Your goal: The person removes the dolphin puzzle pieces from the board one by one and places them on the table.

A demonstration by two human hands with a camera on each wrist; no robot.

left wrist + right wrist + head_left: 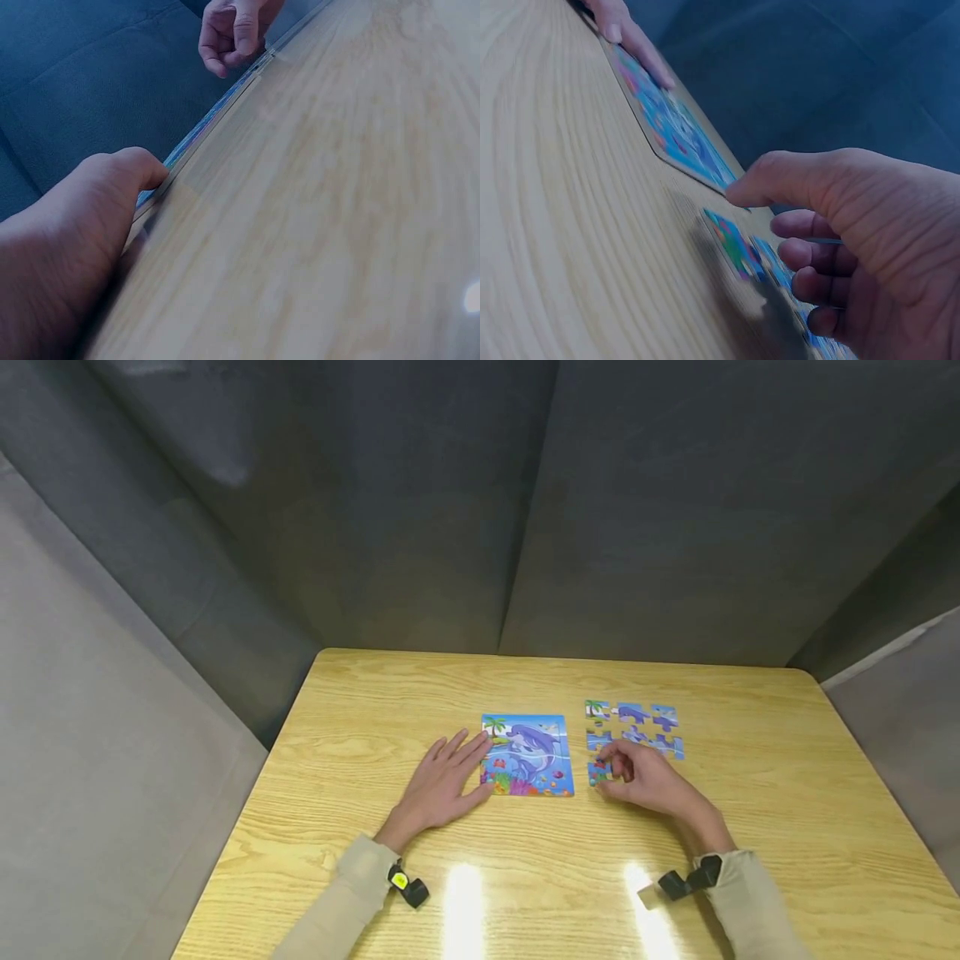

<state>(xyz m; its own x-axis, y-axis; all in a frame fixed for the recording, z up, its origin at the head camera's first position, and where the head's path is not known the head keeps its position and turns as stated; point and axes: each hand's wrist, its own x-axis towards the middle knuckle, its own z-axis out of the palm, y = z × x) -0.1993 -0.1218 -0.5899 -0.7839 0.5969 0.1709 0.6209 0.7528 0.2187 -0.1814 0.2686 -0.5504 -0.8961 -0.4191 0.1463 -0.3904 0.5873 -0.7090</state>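
My left hand rests with spread fingers along the left edge of a square dolphin puzzle board, fingertips and thumb touching its border. Over a group of loose jigsaw pieces to the right hovers my right hand, thumb and fingers loosely bent and apart. Below them, a corner puzzle piece with colourful coral lies on the table in the right wrist view. Behind it are a palm-tree piece, a dolphin-head piece and several other pieces, some partly hidden by the right hand.
The wooden table has its far edge against a dark grey curtain. Lighter grey fabric panels flank the left and right sides. Bright reflections lie on the table between the forearms. A strap with a small device is on the right wrist.
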